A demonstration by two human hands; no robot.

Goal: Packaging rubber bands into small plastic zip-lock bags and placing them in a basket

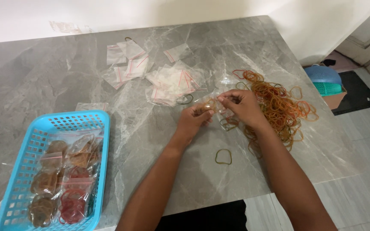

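Observation:
Over the middle of a grey marble table (65, 77), my left hand (195, 117) and my right hand (243, 107) meet on a small clear plastic bag (214, 104) that holds a few rubber bands. Both hands pinch the bag at its top. A loose heap of orange and brown rubber bands (279, 105) lies just right of my right hand. One green rubber band (223, 157) lies alone on the table below my hands.
Several empty clear zip bags with red strips (159, 72) are scattered behind my hands. A blue plastic basket (22, 149) at the near left holds several filled bags of bands. Right of the table, a blue and green colander (324, 79) sits on a box on the floor.

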